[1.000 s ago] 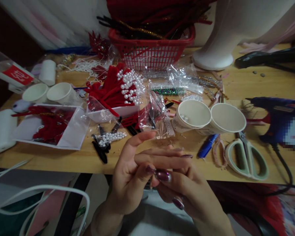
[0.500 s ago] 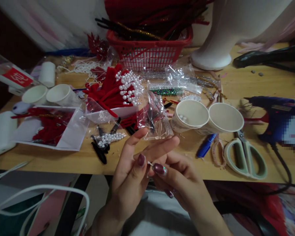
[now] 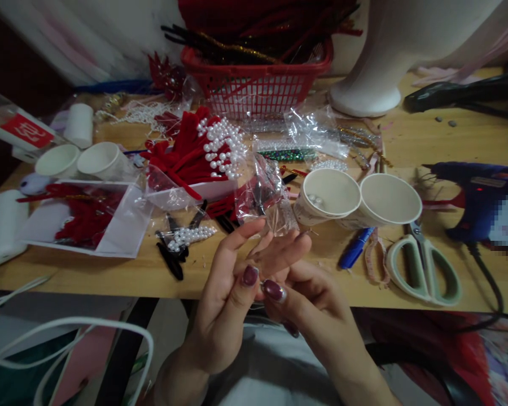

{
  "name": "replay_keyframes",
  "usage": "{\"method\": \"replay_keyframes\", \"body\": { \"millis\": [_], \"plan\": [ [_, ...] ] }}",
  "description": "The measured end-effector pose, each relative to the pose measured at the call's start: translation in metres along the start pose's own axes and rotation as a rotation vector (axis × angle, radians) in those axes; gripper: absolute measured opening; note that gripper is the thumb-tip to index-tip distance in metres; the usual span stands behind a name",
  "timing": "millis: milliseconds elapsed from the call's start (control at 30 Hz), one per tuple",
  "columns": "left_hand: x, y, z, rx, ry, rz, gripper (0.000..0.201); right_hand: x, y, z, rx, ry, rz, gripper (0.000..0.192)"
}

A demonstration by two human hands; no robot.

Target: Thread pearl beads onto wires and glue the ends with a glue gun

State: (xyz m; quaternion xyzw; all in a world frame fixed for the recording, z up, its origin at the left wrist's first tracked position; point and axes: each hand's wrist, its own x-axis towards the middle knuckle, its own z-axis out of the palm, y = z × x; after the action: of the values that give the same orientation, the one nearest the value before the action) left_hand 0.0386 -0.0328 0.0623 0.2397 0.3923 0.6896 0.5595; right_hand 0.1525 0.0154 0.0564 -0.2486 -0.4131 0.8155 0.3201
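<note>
My left hand (image 3: 226,301) and my right hand (image 3: 311,304) meet just off the table's front edge, thumb tips side by side. Between the thumbs and fingers a tiny pale bead-like piece (image 3: 261,286) is pinched, mostly hidden by the fingertips. Both hands are closed at the thumb, while some left fingers stretch out beyond. Ahead of them lie a clear bag (image 3: 265,197) and white pearl strands (image 3: 192,238) beside black clips (image 3: 171,262). To the right, a paper cup (image 3: 330,192) with a few pearls in it stands by another paper cup (image 3: 390,197).
Scissors (image 3: 425,270), a blue marker (image 3: 356,248) and a blue glue gun (image 3: 469,186) lie at the right. A red basket (image 3: 256,84) stands at the back. Red velvet stems (image 3: 182,152) and a white box (image 3: 122,225) fill the left. A white cable (image 3: 148,332) loops near my left arm.
The pale piece, partly showing between my thumbs before, is now more covered. My left thumb has shifted slightly right, closer to the right thumb. The camera view has moved slightly.
</note>
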Motion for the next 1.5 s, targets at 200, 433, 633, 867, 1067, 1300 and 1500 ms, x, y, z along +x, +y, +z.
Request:
{"method": "replay_keyframes", "body": {
  "millis": [200, 433, 633, 867, 1067, 1300, 1500],
  "plan": [
    [0.003, 0.002, -0.004, -0.084, 0.059, 0.009, 0.019, 0.0, 0.002, -0.002, -0.018, 0.002, -0.026, 0.03],
    [0.005, 0.018, -0.037, -0.25, 0.392, 0.127, 0.029, -0.019, -0.013, -0.015, -0.1, 0.345, -0.244, 0.011],
    [0.002, 0.022, -0.057, -0.44, 0.504, -0.159, 0.022, -0.019, -0.02, -0.025, -0.22, 0.415, -0.469, 0.008],
    [0.007, 0.013, -0.022, 0.026, 0.329, 0.008, 0.004, -0.015, -0.021, -0.015, -0.483, 0.463, -0.627, 0.015],
    [0.007, -0.007, 0.016, 0.039, 0.0, -0.117, 0.02, -0.016, -0.018, -0.011, -0.62, 0.439, -0.637, 0.019],
    [0.01, -0.014, 0.014, 0.037, 0.024, -0.276, 0.044, -0.021, -0.013, -0.03, -0.326, 0.514, -0.558, 0.007],
    [0.008, -0.01, 0.011, 0.321, -0.125, -0.17, 0.034, -0.021, -0.005, -0.035, -0.268, 0.553, -0.519, 0.013]
  ]
}}
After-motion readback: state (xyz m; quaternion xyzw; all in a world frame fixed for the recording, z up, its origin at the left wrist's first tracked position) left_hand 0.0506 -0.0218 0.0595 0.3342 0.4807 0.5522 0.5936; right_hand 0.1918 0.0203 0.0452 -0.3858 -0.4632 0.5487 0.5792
